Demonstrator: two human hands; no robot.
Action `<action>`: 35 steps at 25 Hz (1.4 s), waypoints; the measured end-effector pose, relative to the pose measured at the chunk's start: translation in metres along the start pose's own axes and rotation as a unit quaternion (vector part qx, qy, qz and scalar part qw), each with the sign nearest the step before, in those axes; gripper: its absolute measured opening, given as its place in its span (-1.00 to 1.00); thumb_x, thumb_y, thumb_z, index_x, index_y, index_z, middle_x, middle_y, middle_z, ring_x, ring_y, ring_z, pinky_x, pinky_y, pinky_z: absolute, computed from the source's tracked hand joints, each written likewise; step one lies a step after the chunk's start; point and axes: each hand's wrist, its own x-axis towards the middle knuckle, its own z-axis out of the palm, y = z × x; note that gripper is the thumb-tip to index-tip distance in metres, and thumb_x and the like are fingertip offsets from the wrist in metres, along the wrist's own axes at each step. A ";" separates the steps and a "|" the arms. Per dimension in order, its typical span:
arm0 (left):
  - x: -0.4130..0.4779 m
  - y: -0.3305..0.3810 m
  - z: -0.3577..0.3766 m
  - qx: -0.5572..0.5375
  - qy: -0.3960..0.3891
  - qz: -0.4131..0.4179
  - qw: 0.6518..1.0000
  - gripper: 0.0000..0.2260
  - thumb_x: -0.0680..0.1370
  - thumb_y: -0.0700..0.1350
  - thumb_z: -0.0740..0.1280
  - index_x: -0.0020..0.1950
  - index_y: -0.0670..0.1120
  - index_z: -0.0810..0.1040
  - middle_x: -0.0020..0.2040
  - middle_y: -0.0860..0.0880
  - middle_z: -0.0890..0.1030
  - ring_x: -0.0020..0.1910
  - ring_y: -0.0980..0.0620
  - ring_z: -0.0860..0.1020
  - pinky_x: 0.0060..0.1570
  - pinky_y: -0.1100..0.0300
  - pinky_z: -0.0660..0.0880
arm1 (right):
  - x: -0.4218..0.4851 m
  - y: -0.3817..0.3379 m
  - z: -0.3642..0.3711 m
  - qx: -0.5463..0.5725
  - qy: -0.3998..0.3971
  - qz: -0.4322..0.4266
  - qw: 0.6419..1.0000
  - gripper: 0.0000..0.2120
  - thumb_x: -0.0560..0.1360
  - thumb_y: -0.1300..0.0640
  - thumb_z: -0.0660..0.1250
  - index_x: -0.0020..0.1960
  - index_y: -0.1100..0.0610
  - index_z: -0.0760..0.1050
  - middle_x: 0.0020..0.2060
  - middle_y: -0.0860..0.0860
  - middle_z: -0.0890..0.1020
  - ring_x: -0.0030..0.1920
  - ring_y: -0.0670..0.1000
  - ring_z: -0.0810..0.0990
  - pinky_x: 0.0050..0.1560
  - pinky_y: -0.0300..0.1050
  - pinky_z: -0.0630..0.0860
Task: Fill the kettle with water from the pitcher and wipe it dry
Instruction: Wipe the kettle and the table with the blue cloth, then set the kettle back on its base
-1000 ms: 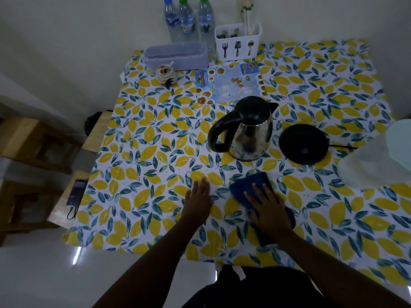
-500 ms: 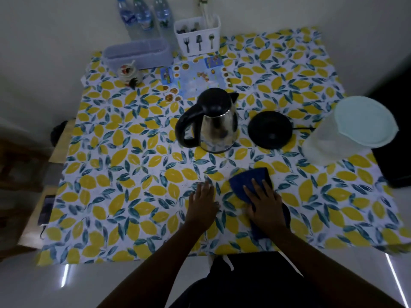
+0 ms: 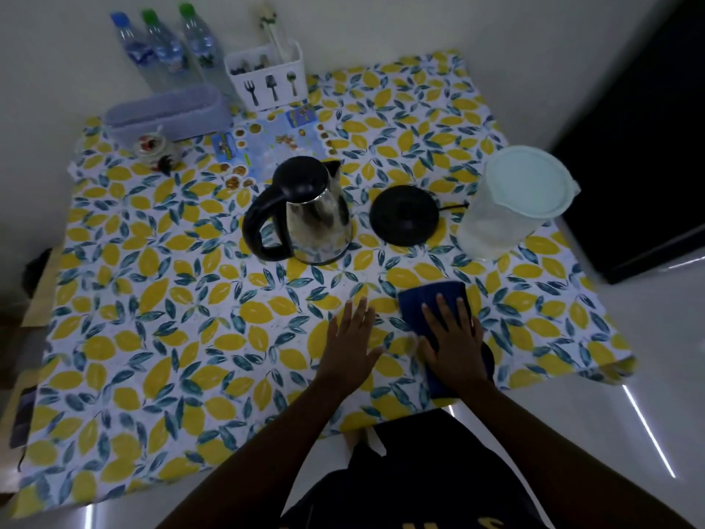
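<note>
Mid-table, upright kettle (image 3: 318, 219) points spout away, handle leftward.

You have just one camera here, worn on your head. It looks forward and down from above the near edge of the table (image 3: 160, 337), so you see almost the whole top at once. Your two arms come up from the bottom of the picture. The wall (image 3: 400, 28) is at the far side, and the floor (image 3: 629, 357) shows on the right. The wide lens bends the table edges. No second view shares the scene.
</note>
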 end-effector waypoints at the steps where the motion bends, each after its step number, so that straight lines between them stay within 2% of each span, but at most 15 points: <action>1: -0.002 0.000 -0.005 0.002 0.017 0.004 1.000 -0.33 0.60 0.26 0.00 0.52 0.07 -0.32 0.56 0.05 -0.30 0.55 -0.04 -0.31 0.51 -0.15 -0.12 | 0.001 -0.004 -0.005 0.012 0.016 0.001 1.000 -0.40 0.51 -0.20 0.07 0.52 -0.08 0.15 0.55 0.03 0.19 0.55 0.18 0.05 0.40 0.34 0.15; 3: -0.004 -0.002 -0.021 -0.013 0.058 0.014 0.998 -0.36 0.62 0.23 0.02 0.53 0.09 -0.29 0.56 0.08 -0.28 0.54 0.00 -0.33 0.51 -0.08 -0.15 | 0.010 -0.017 -0.016 0.042 0.048 -0.014 0.998 -0.42 0.51 -0.14 0.15 0.50 -0.03 0.21 0.52 0.04 0.25 0.53 0.17 0.12 0.40 0.32 0.20; 5: -0.005 -0.006 -0.042 -0.039 0.112 0.014 0.993 -0.41 0.63 0.18 0.05 0.56 0.06 -0.14 0.57 0.10 -0.20 0.55 0.05 -0.29 0.52 -0.03 -0.14 | 0.029 -0.034 -0.034 0.074 0.081 -0.049 0.993 -0.44 0.52 -0.06 0.22 0.48 0.03 0.24 0.50 0.06 0.29 0.51 0.17 0.17 0.39 0.30 0.28; 8: 0.004 -0.017 -0.084 -0.072 0.211 -0.012 0.975 -0.49 0.64 0.05 0.17 0.55 -0.03 0.13 0.58 -0.02 0.10 0.57 0.01 -0.06 0.53 -0.09 0.07 | 0.075 -0.070 -0.074 0.126 0.151 -0.113 0.974 -0.42 0.51 0.04 0.31 0.48 0.09 0.24 0.47 0.08 0.34 0.48 0.13 0.25 0.35 0.22 0.36; 10: 0.011 -0.028 -0.119 -0.098 0.271 -0.043 0.957 -0.53 0.64 -0.03 0.20 0.52 -0.07 0.21 0.55 -0.08 0.22 0.56 -0.02 0.05 0.51 -0.11 0.16 | 0.111 -0.103 -0.104 0.137 0.185 -0.175 0.957 -0.37 0.47 0.04 0.36 0.48 0.13 0.25 0.44 0.10 0.37 0.46 0.12 0.29 0.32 0.15 0.39; 13: 0.028 -0.048 -0.173 -0.107 0.338 -0.096 0.930 -0.54 0.63 -0.11 0.20 0.52 -0.14 0.22 0.55 -0.14 0.22 0.56 -0.11 0.08 0.51 -0.08 0.17 | 0.165 -0.154 -0.146 0.097 0.145 -0.245 0.954 -0.24 0.44 -0.06 0.39 0.52 0.10 0.15 0.50 0.11 0.27 0.50 0.16 0.21 0.34 0.17 0.33; 15: 0.039 -0.063 -0.197 -0.113 0.339 -0.144 0.923 -0.51 0.62 -0.14 0.22 0.52 -0.15 0.19 0.55 -0.17 0.19 0.56 -0.16 0.10 0.49 -0.09 0.19 | 0.193 -0.179 -0.157 0.039 0.085 -0.266 0.959 -0.18 0.45 -0.16 0.36 0.54 0.06 0.05 0.56 0.06 0.12 0.55 0.15 0.06 0.39 0.21 0.25; 17: 0.046 -0.074 -0.207 -0.153 0.294 -0.165 0.929 -0.49 0.62 -0.15 0.22 0.54 -0.15 0.14 0.54 -0.18 0.22 0.53 -0.17 0.17 0.45 -0.07 0.24 | 0.210 -0.192 -0.154 0.023 0.043 -0.280 0.959 -0.16 0.45 -0.17 0.35 0.55 0.05 0.00 0.58 0.05 0.05 0.55 0.18 -0.01 0.39 0.26 0.26; 20: 0.052 -0.087 -0.203 -0.187 0.251 -0.158 0.937 -0.53 0.62 -0.17 0.24 0.51 -0.15 0.20 0.45 -0.20 0.36 0.36 -0.19 0.40 0.29 -0.02 0.38 | 0.215 -0.192 -0.142 0.076 0.024 -0.282 0.956 -0.19 0.45 -0.09 0.39 0.55 0.04 0.03 0.55 0.07 0.13 0.54 0.23 0.03 0.33 0.29 0.37; 24: 0.056 -0.093 -0.201 -0.174 0.266 -0.175 0.932 -0.66 0.61 -0.20 0.25 0.39 -0.09 0.38 0.29 -0.14 0.51 0.21 -0.18 0.50 0.09 0.03 0.43 | 0.210 -0.188 -0.137 0.150 0.015 -0.271 0.951 -0.25 0.49 0.05 0.39 0.55 0.03 0.05 0.55 0.06 0.13 0.55 0.21 -0.03 0.42 0.29 0.26; 27: 0.060 -0.084 -0.201 -0.166 0.294 -0.161 0.927 -0.65 0.62 -0.18 0.25 0.42 -0.09 0.38 0.31 -0.13 0.52 0.22 -0.16 0.50 0.09 0.14 0.41 | 0.205 -0.179 -0.144 0.182 0.032 -0.249 0.951 -0.28 0.50 0.06 0.38 0.54 0.02 0.08 0.56 0.05 0.11 0.56 0.18 -0.04 0.45 0.29 0.19; 31: 0.089 -0.056 -0.221 -0.159 0.303 -0.117 0.932 -0.62 0.62 -0.18 0.26 0.44 -0.09 0.36 0.36 -0.13 0.50 0.29 -0.16 0.47 0.24 -0.02 0.45 | 0.210 -0.146 -0.172 0.185 0.109 -0.205 0.955 -0.28 0.48 0.03 0.40 0.53 -0.02 0.12 0.55 0.05 0.16 0.55 0.19 0.03 0.39 0.31 0.23; 35: 0.129 -0.021 -0.233 -0.161 0.291 -0.055 0.941 -0.62 0.61 -0.19 0.28 0.44 -0.12 0.36 0.36 -0.16 0.49 0.31 -0.19 0.46 0.25 -0.04 0.43 | 0.217 -0.106 -0.193 0.167 0.147 -0.151 0.963 -0.27 0.47 0.03 0.41 0.53 -0.02 0.13 0.54 0.05 0.19 0.54 0.20 0.06 0.38 0.31 0.26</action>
